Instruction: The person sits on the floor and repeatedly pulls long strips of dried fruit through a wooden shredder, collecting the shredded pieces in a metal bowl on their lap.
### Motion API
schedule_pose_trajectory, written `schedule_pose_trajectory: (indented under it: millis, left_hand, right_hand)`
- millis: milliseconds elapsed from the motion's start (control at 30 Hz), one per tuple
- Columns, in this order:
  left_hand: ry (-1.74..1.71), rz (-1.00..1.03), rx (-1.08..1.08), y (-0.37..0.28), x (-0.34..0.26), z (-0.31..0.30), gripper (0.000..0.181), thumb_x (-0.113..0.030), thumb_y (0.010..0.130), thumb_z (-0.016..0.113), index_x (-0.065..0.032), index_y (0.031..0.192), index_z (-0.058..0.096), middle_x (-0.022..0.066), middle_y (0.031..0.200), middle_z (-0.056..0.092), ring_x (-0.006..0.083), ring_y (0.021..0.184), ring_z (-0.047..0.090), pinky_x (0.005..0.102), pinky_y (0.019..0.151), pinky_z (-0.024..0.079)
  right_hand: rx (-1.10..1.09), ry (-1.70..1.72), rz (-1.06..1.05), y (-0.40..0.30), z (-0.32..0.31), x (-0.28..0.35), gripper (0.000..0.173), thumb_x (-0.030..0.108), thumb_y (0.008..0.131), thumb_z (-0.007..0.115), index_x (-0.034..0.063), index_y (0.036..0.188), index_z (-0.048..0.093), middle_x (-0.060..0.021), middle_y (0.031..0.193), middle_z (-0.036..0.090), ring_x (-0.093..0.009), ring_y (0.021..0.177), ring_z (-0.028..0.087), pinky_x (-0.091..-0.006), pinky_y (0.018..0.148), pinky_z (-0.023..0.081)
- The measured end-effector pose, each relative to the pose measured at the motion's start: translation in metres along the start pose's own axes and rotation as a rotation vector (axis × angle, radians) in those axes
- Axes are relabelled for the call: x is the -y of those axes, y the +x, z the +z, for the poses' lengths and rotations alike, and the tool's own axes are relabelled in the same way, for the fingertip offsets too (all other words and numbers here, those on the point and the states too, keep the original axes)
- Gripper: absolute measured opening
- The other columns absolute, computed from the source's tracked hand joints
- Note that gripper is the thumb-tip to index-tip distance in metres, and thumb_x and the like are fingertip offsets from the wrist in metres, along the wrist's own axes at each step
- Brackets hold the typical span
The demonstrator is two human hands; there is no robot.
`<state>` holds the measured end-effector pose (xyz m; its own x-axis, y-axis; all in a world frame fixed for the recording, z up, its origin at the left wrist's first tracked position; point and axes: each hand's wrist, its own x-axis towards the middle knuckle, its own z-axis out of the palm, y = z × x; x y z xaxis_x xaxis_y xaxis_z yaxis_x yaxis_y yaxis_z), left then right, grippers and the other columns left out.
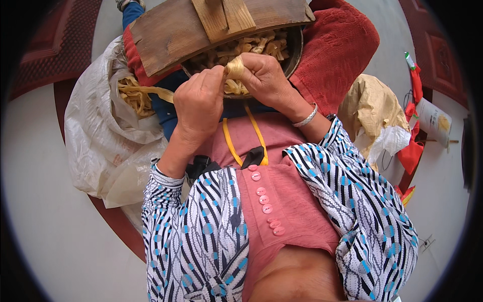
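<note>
My left hand (199,102) pinches a pale yellow strip close to the fingers of my right hand. Around the fingers of my right hand (266,79) the same flat, glossy strip (236,68) is wound in a loop. More of the strip (160,91) runs from behind my left hand to an open white woven sack (88,124), where a tangle of yellowish strips (134,99) lies in the mouth. Under both hands, a round basin (297,56) in my lap holds many pale knotted strip pieces (260,43). My fingers partly hide the loop and its ends.
A curved brown wooden board (169,34) with a lighter wooden piece (224,19) lies across the basin's far side. A red towel-like cloth (334,45) covers my leg. To the right stand a crumpled brown paper bag (373,102), a white container (434,120) and red packaging (410,156).
</note>
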<state>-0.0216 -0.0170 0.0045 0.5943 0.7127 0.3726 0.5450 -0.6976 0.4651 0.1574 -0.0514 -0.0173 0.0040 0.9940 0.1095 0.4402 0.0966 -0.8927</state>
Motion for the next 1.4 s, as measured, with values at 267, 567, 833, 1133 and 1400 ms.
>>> schedule_pose_trajectory:
  millis: [267,567,833,1133,1400]
  left_hand:
    - [-0.338,0.014,-0.105,0.004,0.010,0.023,0.039,-0.005,0.082,0.067,-0.0029,0.120,0.061,0.0147,0.109,0.066,0.0325,0.095,0.065,0.0381,0.080,0.054]
    - [-0.326,-0.206,0.017,0.030,-0.010,0.006,0.033,-0.024,0.093,0.060,-0.0061,0.120,0.060,0.0167,0.105,0.068,0.0345,0.090,0.068,0.0404,0.073,0.054]
    - [-0.612,-0.389,0.111,0.035,0.015,0.026,0.029,-0.027,0.096,0.052,-0.0038,0.108,0.063,0.0163,0.083,0.070,0.0293,0.069,0.067,0.0368,0.061,0.051]
    - [-1.176,-0.559,0.230,-0.006,0.018,0.000,0.024,-0.025,0.102,0.055,-0.0023,0.103,0.065,0.0000,0.068,0.054,0.0041,0.057,0.045,0.0211,0.049,0.034]
    - [0.069,0.011,-0.052,0.014,0.010,-0.013,0.016,-0.013,0.090,0.066,-0.0048,0.103,0.067,0.0093,0.079,0.064,0.0311,0.074,0.065,0.0350,0.063,0.050]
  right_hand:
    - [0.268,1.447,0.540,-0.005,0.007,-0.009,0.028,0.021,0.100,0.058,0.0016,0.120,0.064,-0.0068,0.112,0.067,-0.015,0.099,0.065,-0.0278,0.089,0.052]
    - [-0.173,0.044,-0.184,0.014,0.000,0.003,0.018,0.000,0.082,0.060,-0.0018,0.098,0.068,-0.0124,0.116,0.063,-0.030,0.109,0.059,-0.0352,0.094,0.047]
    - [-0.225,-0.154,-0.460,0.021,-0.005,0.010,0.011,-0.004,0.076,0.066,-0.0026,0.086,0.068,-0.0129,0.110,0.062,-0.031,0.103,0.058,-0.0370,0.089,0.047]
    - [-0.266,0.564,0.011,0.031,-0.013,-0.002,0.015,0.008,0.095,0.062,-0.0006,0.103,0.071,-0.0055,0.118,0.062,-0.012,0.101,0.060,-0.0258,0.086,0.049]
    - [-0.008,0.158,-0.041,0.036,-0.048,0.010,0.029,0.017,0.097,0.063,0.0011,0.121,0.063,-0.0059,0.102,0.069,-0.011,0.091,0.065,-0.0250,0.079,0.053]
